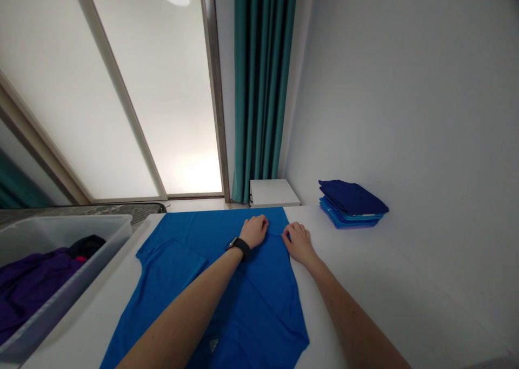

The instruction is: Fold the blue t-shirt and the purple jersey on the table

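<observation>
Head view: blue shirt (263,309) is spread on the white bench (106,293), straight edge at the far side, small pale logo (213,344) near the bottom of the view, partly covered by the left forearm. A sleeve-like flap is laid over its left part; light wrinkles are seen. Left hand (254,231) is rested on the shirt near the far edge, fingers curled; whether cloth is gripped cannot be told, fingertips being partly hidden. Black watch (244,247) is worn on that wrist. Right hand (298,241) is placed just beside it, at the shirt's right edge; cloth is pinched between thumb and finger. A short crease is formed between the two. Folded stack (352,204) is set on the bench farther right, near the wall (405,98): dark blue on top, brighter blues under. Translucent bin (101,263) is placed left of the bench, purple clothing (40,271) held inside. White cabinet (274,192) is positioned beyond the far edge, green curtain (263,87) hung behind, frosted door panels (170,114) to its left.
</observation>
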`<state>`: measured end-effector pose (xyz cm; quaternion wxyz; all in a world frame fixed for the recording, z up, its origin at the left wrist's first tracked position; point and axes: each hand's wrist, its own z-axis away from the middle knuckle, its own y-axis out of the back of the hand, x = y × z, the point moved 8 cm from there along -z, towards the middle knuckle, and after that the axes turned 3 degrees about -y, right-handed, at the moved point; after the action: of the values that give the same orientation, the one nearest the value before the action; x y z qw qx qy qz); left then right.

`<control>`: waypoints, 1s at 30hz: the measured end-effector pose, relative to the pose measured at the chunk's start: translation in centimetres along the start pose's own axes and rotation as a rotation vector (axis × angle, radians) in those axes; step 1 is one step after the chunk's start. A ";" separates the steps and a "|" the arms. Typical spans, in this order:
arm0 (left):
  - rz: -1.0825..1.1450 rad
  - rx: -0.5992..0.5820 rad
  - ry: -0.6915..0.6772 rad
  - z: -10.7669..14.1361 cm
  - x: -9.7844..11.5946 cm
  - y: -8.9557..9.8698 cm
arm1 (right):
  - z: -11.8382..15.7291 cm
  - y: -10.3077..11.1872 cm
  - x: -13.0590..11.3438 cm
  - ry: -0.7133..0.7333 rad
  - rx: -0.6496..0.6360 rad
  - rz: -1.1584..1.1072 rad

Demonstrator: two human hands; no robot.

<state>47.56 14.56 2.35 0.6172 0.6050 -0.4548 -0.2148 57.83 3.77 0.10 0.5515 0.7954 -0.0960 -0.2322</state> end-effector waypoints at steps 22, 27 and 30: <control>0.046 0.059 0.059 0.6 0.0 -0.4 | 0.2 0.5 -0.4 -0.024 0.007 0.029; -0.007 0.104 0.045 1.0 0.4 -0.3 | 0.2 0.6 -0.1 -0.047 0.033 -0.001; -0.020 0.125 0.039 1.2 0.7 0.3 | -0.2 1.0 0.9 -0.057 0.054 -0.061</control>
<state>46.84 13.43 2.71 0.5849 0.6509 -0.4490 -0.1806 58.78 3.16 0.84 0.5195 0.8057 -0.0936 -0.2687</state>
